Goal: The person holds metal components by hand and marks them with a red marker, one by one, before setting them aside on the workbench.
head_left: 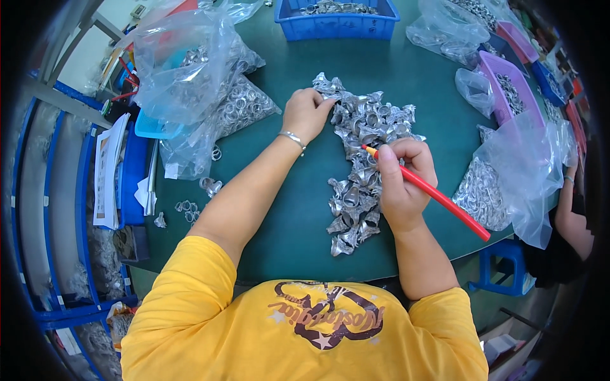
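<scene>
A long pile of silver metal rings (pixel 362 124), rough and irregular in shape, runs down the middle of the green table. At its upper left edge my left hand (pixel 306 115) is closed, thumb and fingers pinched on a silver ring (pixel 328 100); the fingertips partly cover it. My right hand (pixel 406 181) grips a red pencil (pixel 445 202) over the right side of the heap. The pencil's orange, red-tipped point aims left, just above the rings, and its long end slants down to the right. Whether the point touches a ring I cannot tell.
Clear bags of rings (pixel 244 105) lie at the left, with a few loose rings (pixel 187 208) nearby. A blue bin (pixel 337 26) stands at the back. To the right are a purple basket (pixel 488 70), another filled bag (pixel 480 197) and a person's arm (pixel 572 225).
</scene>
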Demonstrator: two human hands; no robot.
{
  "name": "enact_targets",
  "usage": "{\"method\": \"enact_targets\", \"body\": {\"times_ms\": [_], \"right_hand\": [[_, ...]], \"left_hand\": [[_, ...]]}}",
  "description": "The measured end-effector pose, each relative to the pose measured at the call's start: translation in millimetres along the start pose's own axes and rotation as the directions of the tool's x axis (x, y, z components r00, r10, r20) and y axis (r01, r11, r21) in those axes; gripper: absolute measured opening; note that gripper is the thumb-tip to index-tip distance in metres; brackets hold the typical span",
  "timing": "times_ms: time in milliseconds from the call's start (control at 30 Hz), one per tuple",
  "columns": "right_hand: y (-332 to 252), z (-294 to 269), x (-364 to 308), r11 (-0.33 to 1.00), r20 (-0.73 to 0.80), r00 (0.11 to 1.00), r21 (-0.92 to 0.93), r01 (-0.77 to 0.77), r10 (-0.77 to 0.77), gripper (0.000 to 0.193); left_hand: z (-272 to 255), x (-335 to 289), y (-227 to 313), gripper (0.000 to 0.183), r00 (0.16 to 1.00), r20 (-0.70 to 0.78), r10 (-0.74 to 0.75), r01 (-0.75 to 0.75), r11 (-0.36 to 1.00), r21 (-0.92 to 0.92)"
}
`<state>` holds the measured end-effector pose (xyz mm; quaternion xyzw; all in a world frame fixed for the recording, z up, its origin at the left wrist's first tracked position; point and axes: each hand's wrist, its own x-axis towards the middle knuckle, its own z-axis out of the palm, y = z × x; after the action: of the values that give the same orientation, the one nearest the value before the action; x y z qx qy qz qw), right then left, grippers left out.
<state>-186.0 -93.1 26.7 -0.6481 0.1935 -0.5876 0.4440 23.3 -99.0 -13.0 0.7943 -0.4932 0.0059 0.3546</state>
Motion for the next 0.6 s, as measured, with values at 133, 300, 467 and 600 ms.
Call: {"method": "enact_targets", "body": {"times_ms": [133,300,467,600], "right_hand": [[1,0,0,1.000,0.028,1.000,-0.025,-0.001,0.001,0.013],[2,3,-1,0.999,0.034,0.999,-0.047,0.004,-0.002,0.013],[1,2,0,1.000,0.028,1.000,-0.029,-0.007,0.008,0.012],[1,6,-5,0.998,0.088,0.996,-0.053,0.024,-0.020,0.012]], "left_hand": [[4,-1,-18,0.024,0.991,-0.021,-0.131,0.125,0.978,-0.169],[0,-1,-15,0.023,0.995,0.040,-0.095,0.101,0.974,-0.205],[-29,-49,8,0.018,0.999,0.029,-0.022,0.034,0.864,-0.503],[-55,-114,30,0.057,0.961,0.272,-0.043,0.268,0.382,-0.884]]}}
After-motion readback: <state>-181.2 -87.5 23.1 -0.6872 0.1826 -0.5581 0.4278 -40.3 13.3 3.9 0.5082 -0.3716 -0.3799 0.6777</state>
